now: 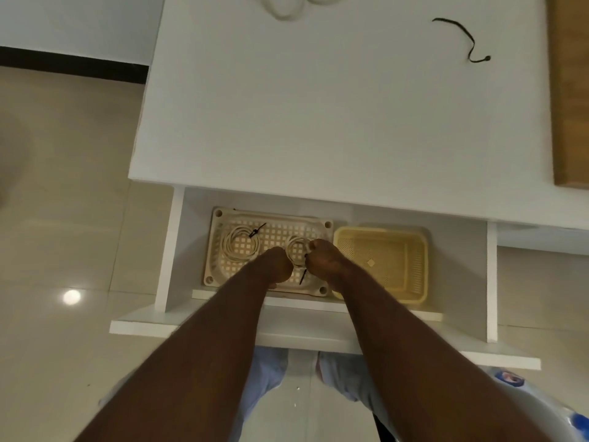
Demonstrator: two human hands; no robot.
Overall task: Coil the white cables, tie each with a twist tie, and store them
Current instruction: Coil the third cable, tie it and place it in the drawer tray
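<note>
An open white drawer (pixel 172 250) under the table holds a beige perforated basket (pixel 274 218). In its left half lies a coiled white cable (pixel 239 244) bound with a black tie. Both my hands reach down into the basket's right half and hold a second, smaller white coil (pixel 297 247) between them. My left hand (pixel 274 263) grips its left side, my right hand (pixel 322 260) its right side. A black tie end (pixel 302 275) sticks out below the coil. On the tabletop lie a loose black twist tie (pixel 462 36) and an uncoiled white cable (pixel 287 4) at the far edge.
A yellow plastic basket (pixel 414 250) sits in the drawer right of the beige one. The drawer front (pixel 287 333) juts out toward me. A wooden panel (pixel 570 90) borders the white table (pixel 318 106) on the right. Tiled floor lies to the left.
</note>
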